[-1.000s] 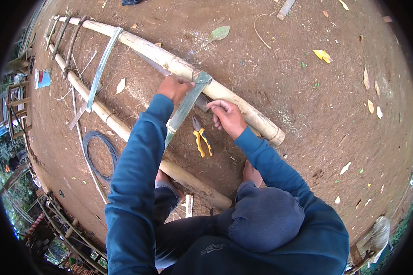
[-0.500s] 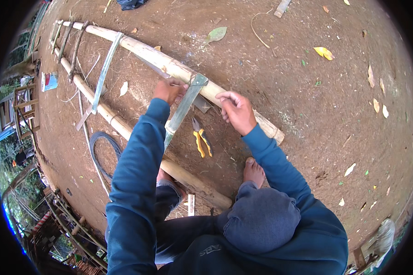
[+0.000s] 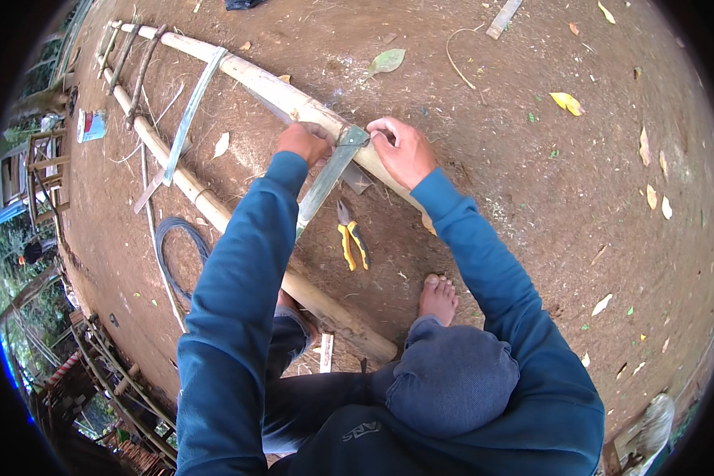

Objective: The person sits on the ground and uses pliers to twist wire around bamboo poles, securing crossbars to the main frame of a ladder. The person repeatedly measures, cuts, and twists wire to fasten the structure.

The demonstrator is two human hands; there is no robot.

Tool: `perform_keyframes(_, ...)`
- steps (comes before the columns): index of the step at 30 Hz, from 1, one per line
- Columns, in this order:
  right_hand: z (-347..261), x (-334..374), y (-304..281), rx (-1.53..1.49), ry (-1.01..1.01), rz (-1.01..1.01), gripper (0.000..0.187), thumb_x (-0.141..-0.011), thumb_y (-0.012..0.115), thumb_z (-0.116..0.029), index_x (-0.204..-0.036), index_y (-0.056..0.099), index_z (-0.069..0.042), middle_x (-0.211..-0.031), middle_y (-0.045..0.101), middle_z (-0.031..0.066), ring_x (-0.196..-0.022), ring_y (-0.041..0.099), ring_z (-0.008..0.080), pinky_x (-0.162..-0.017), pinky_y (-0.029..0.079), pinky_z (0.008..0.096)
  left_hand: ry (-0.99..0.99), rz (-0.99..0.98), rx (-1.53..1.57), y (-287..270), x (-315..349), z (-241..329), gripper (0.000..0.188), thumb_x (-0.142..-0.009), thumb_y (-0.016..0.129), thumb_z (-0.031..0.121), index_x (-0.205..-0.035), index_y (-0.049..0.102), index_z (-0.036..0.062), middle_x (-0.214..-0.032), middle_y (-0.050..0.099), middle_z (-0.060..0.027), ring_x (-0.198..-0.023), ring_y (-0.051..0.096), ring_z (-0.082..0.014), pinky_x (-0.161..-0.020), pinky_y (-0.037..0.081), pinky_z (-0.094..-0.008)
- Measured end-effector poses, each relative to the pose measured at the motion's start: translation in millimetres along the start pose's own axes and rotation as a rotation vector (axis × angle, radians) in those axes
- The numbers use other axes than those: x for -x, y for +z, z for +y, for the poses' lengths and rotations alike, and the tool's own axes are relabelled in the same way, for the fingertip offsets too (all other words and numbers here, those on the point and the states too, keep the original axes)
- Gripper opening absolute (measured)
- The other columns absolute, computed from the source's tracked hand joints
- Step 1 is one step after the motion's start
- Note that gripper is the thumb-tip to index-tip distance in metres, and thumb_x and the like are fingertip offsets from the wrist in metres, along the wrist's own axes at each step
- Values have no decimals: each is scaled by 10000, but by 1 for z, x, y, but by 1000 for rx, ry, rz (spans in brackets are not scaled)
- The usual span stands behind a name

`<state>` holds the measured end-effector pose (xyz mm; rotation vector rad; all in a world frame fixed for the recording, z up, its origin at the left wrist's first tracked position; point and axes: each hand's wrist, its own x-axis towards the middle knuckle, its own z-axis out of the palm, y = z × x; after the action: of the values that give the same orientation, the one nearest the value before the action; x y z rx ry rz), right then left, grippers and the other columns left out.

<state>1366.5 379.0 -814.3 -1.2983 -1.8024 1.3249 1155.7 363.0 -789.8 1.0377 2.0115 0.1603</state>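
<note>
A thin dark wire point(image 3: 355, 143) runs across the end of a flat green bamboo slat point(image 3: 325, 184), where the slat lies over the far bamboo pole point(image 3: 266, 83). My left hand point(image 3: 304, 143) is closed beside that joint, its fingertips partly hidden, apparently on one end of the wire. On the joint's other side, my right hand point(image 3: 405, 152) pinches the wire between thumb and forefinger. Yellow-and-black pliers point(image 3: 353, 238) lie on the soil below the joint, jaws pointing away from me. The near bamboo pole point(image 3: 337, 313) passes under my left forearm.
A second green slat point(image 3: 189, 115) and several short sticks point(image 3: 140, 75) bridge the poles farther off. A dark coil point(image 3: 160, 238) rests left of the near pole. My bare foot point(image 3: 439, 299) stands near the pliers. Dry leaves point(image 3: 566, 103) dot the soil at right.
My right hand has moved up and left to the joint and closed on the wire. The left hand has closed more tightly beside the slat. The view has shifted slightly.
</note>
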Motion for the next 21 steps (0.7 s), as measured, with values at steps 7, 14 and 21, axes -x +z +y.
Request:
perform_keyframes(7,6,62,40,-304,186,-69,318,-928,483,-150,-1178,570,26,-923,664,108,-737,619,142,-579,507,270,122,-64,-108,5,-17,-22,234,-793,668,193,-880,687,-24,-766,688,-106,-680,667,-168,-666,556,-290)
perform_keyframes(14,-3,58,78,-870,446,-114,383,-968,469,-188,-1276,483,39,-1093,615,127,-803,633,159,-616,540,267,153,-74,-109,6,-14,-14,234,-814,670,195,-904,675,-21,-767,675,-86,-669,632,-158,-620,506,-293)
perform_keyframes(21,5,53,98,-1372,709,-31,330,-957,516,-255,-1222,554,-63,-1037,609,30,-839,569,121,-724,486,285,-178,-209,336,4,-19,-24,204,-797,719,172,-934,674,29,-794,670,-63,-667,614,-152,-609,497,-275)
